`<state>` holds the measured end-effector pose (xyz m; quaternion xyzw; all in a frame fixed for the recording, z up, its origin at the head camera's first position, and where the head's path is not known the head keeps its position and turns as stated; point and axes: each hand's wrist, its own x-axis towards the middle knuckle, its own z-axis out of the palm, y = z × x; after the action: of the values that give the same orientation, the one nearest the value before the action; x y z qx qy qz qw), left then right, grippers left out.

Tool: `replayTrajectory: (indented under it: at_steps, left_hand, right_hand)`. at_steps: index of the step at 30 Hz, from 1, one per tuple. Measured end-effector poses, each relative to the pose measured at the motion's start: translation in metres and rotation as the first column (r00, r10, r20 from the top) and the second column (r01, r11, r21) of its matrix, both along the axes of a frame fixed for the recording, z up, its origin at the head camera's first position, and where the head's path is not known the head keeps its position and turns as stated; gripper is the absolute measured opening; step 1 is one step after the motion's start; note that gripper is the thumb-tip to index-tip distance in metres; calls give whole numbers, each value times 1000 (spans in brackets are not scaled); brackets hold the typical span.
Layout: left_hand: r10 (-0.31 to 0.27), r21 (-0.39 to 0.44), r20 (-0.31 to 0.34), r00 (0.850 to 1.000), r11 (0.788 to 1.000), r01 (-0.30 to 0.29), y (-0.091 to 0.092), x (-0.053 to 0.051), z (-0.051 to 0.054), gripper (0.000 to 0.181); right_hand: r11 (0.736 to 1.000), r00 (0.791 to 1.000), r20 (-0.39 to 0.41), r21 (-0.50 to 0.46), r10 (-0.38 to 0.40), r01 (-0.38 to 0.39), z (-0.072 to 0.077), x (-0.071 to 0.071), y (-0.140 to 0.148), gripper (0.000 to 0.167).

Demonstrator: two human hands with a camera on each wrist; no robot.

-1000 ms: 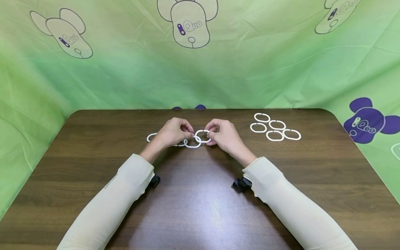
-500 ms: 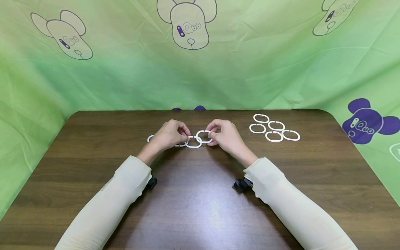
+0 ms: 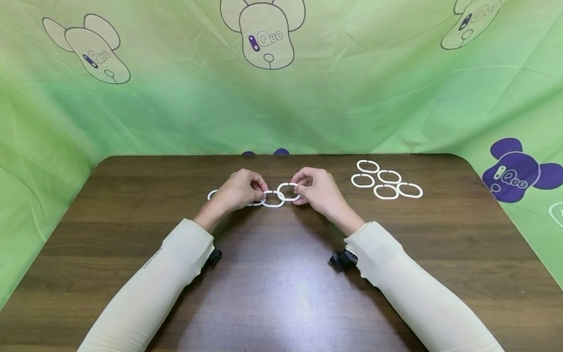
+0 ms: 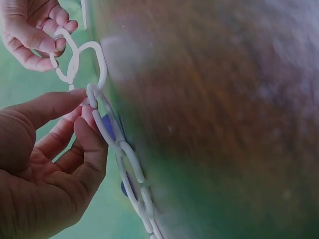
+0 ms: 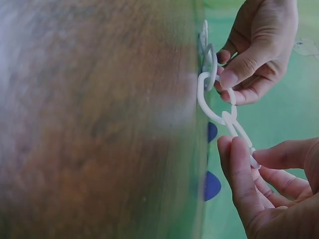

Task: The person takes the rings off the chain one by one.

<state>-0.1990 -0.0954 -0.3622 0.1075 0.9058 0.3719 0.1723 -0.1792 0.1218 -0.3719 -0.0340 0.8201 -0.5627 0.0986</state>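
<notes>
White oval plastic links, each with a small gap, are joined in a chain (image 4: 132,162) that trails left along the table under my left hand (image 3: 239,189). In the left wrist view, that hand's thumb and fingertips pinch the chain where two links meet. A middle link (image 3: 273,206) spans the space between the hands and hooks through the end link (image 3: 288,200). My right hand (image 3: 318,194) pinches the right side of that end link between thumb and fingers. Part of the chain is hidden behind the left hand; its far-left link (image 3: 210,194) peeks out.
Several loose white links (image 3: 386,197) lie grouped at the table's back right. The brown wooden table (image 3: 281,274) ends at a green printed cloth (image 3: 176,117) hanging behind and at the sides. A black wrist camera (image 3: 342,260) sits under the right sleeve.
My left hand has shifted slightly left from the middle link's upper edge to the joint at its left. The right hand has drawn the end link slightly right.
</notes>
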Motion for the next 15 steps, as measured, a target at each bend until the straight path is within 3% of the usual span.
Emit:
replayTrajectory:
  at_steps: [15]
  left_hand:
    - [1,-3,-45,999,1000,-1,2,0,1,7]
  right_hand:
    - [1000,1000,-2,9,12,-12,0,0,4,21]
